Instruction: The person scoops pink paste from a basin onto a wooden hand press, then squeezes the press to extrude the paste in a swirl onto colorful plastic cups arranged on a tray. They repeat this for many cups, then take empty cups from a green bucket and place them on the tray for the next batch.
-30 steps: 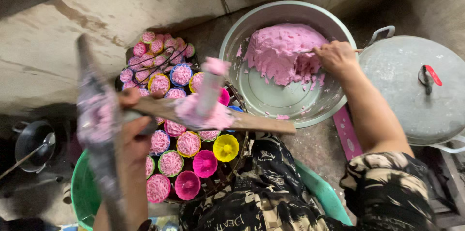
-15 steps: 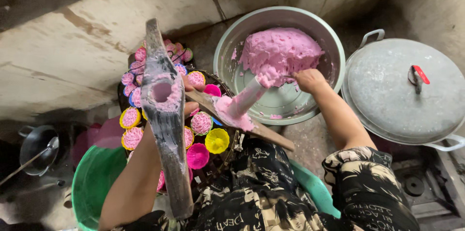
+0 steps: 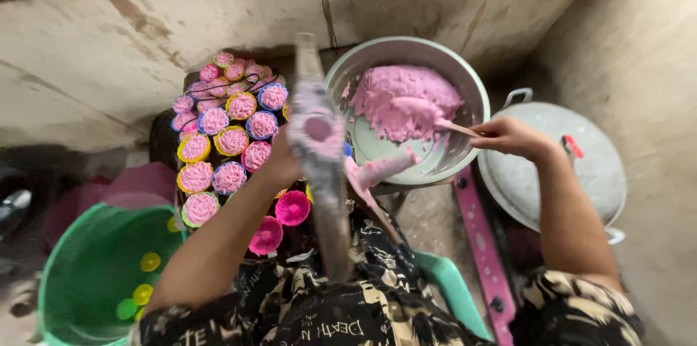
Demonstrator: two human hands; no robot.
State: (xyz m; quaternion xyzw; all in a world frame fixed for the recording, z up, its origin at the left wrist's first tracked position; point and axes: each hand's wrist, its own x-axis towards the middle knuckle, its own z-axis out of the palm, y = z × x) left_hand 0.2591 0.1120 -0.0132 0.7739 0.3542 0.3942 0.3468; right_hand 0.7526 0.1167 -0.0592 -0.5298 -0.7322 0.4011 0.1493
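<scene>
Two hands: both closed on tools, one each.
Right fingers: right hand [image 3: 512, 137] curled shut round the handle end of a spatula [image 3: 435, 119]; blade buried in the pink dough [image 3: 403, 103], so the dough lies just beyond the fingers, toward the wall.
Left fingers: left hand [image 3: 284, 161] wrapped round a long wooden press mould [image 3: 319, 150]; grip partly hidden behind the mould, fingers closed as far as can be seen. Mould is blurred, smeared pink, with a round hollow near its upper end.
Dough position: heaped against the far side of a metal basin [image 3: 465, 84]; near side of basin shows bare metal with pink smears.
Left of mould: tray of coloured cups [image 3: 218, 135] filled with pink moulded cakes, packed edge to edge; two empty pink cups [image 3: 290, 208] nearest the forearm.
Lower left: green tub [image 3: 80, 266] holding a few loose yellow and green cups.
Right of basin: lidded metal pot [image 3: 581, 172], under the right forearm.
Between basin and pot: pink perforated strip [image 3: 483, 244] lying on the floor.
</scene>
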